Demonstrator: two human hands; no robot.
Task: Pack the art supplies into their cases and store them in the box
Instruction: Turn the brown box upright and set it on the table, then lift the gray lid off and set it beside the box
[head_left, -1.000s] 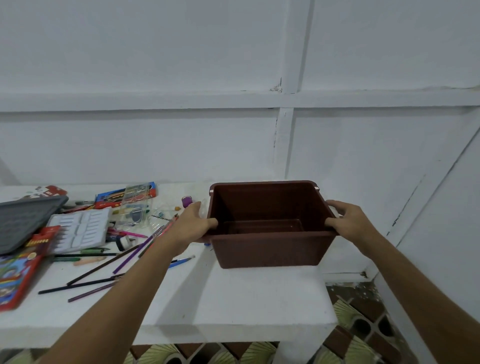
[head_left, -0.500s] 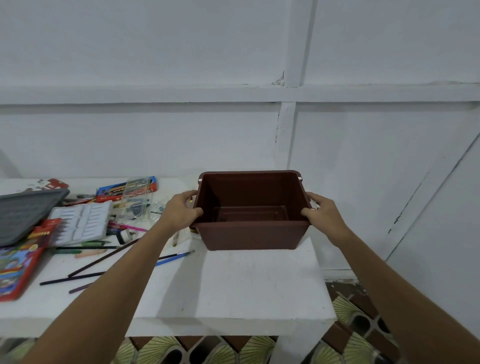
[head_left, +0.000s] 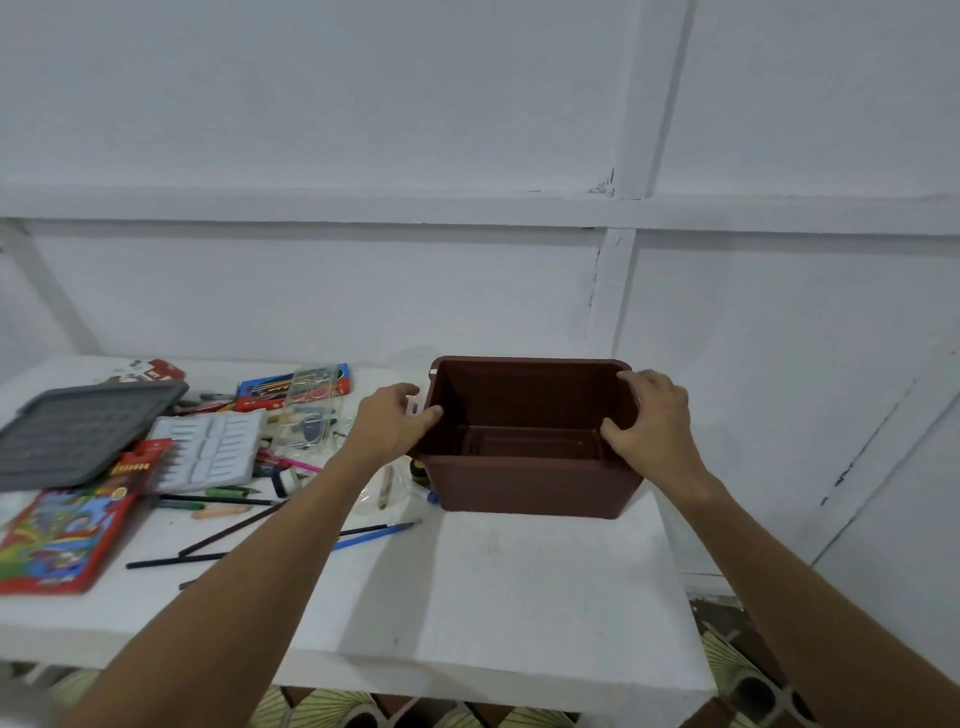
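Observation:
An empty brown plastic box stands at the back right of the white table, close to the wall. My left hand grips its left rim with the thumb over the edge. My right hand grips the right rim the same way. Left of the box lie the art supplies: a white paint tray, a red coloured-pencil case, a blue and red pencil box, a clear plastic case and several loose pencils.
A grey lid lies at the far left, partly over the red case. A blue pencil lies just left of the box's front corner. The table's right edge drops to a patterned floor. The wall stands right behind the box.
Both hands have carried the brown box left and away from the table's right edge, toward the wall. The grip on both rims is unchanged.

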